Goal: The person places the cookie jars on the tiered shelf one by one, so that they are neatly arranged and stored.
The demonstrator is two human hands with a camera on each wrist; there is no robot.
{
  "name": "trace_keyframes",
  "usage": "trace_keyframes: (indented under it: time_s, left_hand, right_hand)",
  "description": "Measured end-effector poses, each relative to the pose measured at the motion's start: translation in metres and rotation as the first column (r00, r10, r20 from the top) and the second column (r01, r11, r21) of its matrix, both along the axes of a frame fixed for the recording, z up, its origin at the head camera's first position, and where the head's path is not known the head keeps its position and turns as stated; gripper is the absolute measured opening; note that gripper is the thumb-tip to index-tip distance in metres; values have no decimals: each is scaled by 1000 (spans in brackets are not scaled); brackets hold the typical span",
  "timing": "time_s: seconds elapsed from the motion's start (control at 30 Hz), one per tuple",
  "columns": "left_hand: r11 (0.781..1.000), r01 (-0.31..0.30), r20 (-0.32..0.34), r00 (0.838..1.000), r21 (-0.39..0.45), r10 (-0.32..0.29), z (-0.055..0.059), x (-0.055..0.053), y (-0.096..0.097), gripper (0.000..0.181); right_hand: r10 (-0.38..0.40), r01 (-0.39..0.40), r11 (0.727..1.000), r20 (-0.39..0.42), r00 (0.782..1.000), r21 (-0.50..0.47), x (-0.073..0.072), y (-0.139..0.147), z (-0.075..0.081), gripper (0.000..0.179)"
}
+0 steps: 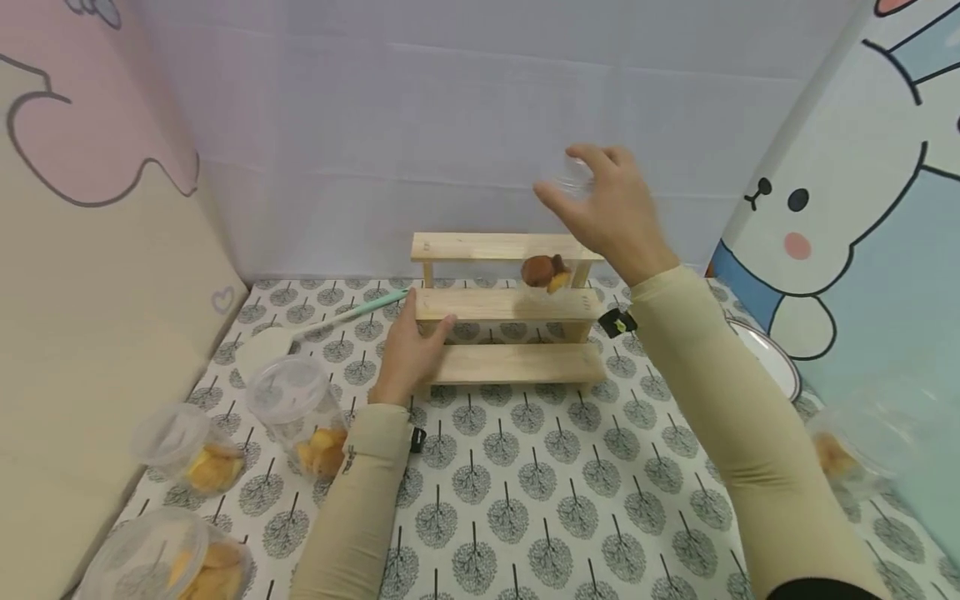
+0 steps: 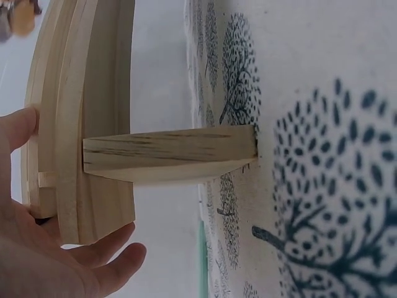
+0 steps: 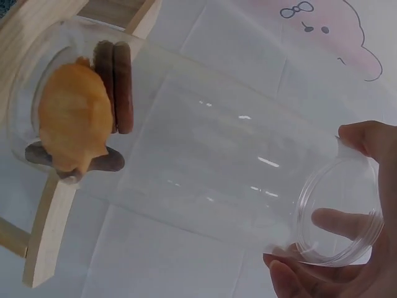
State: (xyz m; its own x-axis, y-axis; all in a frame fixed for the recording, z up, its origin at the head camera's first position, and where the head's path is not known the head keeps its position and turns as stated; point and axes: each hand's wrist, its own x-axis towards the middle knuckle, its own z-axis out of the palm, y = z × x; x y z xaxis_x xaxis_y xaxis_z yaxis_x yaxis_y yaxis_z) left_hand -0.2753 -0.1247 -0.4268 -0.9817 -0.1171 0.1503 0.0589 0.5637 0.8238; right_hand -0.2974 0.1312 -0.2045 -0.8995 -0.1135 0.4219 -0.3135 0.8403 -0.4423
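My right hand [image 1: 618, 204] holds a tall clear plastic jar [image 3: 217, 143] by its top end, thumb and fingers spread around the rim. At the jar's bottom lie a yellow-orange piece [image 3: 75, 118] and brown stick-like pieces [image 3: 123, 87]. In the head view these contents overlap the upper part of a three-tier wooden shelf [image 1: 517, 363], and the clear walls barely show. My left hand [image 1: 408, 354] grips the left end of the shelf's middle tier. Its thumb lies over the board, while other fingers show beneath the board in the left wrist view.
Clear jars with yellow pieces stand on the left: one near the shelf [image 1: 296, 392], one further left [image 1: 176, 437], one in front [image 1: 161, 554]. Behind them lies a white-headed utensil [image 1: 266, 350] with a mint handle. At right are a white plate [image 1: 768, 358] and another jar [image 1: 847, 450].
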Motion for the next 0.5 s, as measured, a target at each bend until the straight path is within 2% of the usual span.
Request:
trace_keyframes:
  time_s: [0.23,0.5]
  left_hand:
    - [1000,-6,-7,1000,-16,6,0,2,4,99]
    - [999,-1,-45,999,-43,-1,1,0,6,98]
  right_hand:
    - [12,-12,1000,-16,1000,-1,-26,-33,13,77]
    - [1,-1,1000,-4,1000,11,-51,-65,18,77]
